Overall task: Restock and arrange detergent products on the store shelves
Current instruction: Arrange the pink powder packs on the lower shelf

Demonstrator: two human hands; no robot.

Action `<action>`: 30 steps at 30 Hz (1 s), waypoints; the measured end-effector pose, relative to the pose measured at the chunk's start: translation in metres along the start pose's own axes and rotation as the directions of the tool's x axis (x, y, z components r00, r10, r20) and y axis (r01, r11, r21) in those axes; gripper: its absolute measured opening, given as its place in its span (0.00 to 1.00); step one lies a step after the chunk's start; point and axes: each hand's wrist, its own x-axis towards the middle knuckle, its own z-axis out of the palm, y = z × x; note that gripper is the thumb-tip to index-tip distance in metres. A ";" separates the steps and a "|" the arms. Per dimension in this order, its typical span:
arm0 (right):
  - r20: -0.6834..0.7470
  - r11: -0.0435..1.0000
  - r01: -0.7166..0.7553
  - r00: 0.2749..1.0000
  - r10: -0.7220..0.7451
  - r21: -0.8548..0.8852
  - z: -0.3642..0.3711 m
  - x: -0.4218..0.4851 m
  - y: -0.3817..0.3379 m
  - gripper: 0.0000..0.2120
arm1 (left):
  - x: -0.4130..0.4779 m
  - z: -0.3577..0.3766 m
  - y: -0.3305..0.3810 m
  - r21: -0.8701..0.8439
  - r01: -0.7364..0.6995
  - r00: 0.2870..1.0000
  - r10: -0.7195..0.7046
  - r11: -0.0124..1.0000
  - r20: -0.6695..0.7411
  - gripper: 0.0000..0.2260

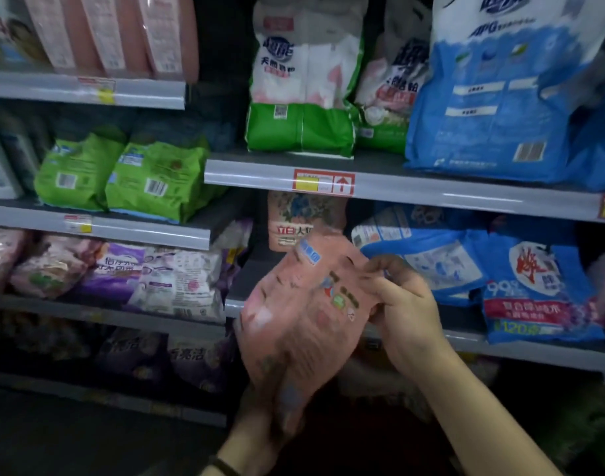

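Observation:
A pink detergent pouch (301,310) is held in front of the shelves, its printed back toward me and blurred by motion. My left hand (263,410) grips its bottom end from below. My right hand (397,314) pinches its right edge near the top. Behind it, another pink pouch (304,218) of the same kind stands at the back of the middle shelf (520,348), with a bare gap of shelf in front of it.
Blue detergent bags (534,290) lie right of the gap. Green-and-white bags (301,87) and a large blue bag (493,97) fill the shelf above. At left are green bags (122,173), purple bags (163,280) and pink bottles (115,32).

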 end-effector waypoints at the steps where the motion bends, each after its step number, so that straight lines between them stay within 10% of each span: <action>1: -0.032 0.993 0.038 0.999 -0.042 -0.115 -0.003 0.010 0.000 0.10 | 0.005 0.002 0.020 0.072 -0.080 0.996 0.082 0.994 -0.026 0.31; 7: 0.022 0.725 -0.021 0.999 0.050 -0.688 -0.026 0.084 0.033 0.08 | 0.083 -0.007 0.168 0.435 -0.355 0.917 0.399 0.828 -0.012 0.11; 15: 0.069 0.550 -0.124 0.946 0.317 -0.826 -0.061 0.073 0.092 0.07 | 0.154 -0.082 0.145 0.982 -0.014 0.973 0.230 0.187 -0.030 0.54; 21: 0.056 0.519 -0.139 0.937 0.344 -0.843 -0.057 0.056 0.088 0.07 | 0.128 -0.054 0.142 0.998 0.001 0.975 0.221 0.057 -0.013 0.47; 30: 0.094 0.510 -0.056 0.960 0.263 -0.858 -0.044 0.039 0.027 0.05 | 0.057 0.018 0.144 0.949 -0.266 0.938 0.183 -0.168 0.295 0.11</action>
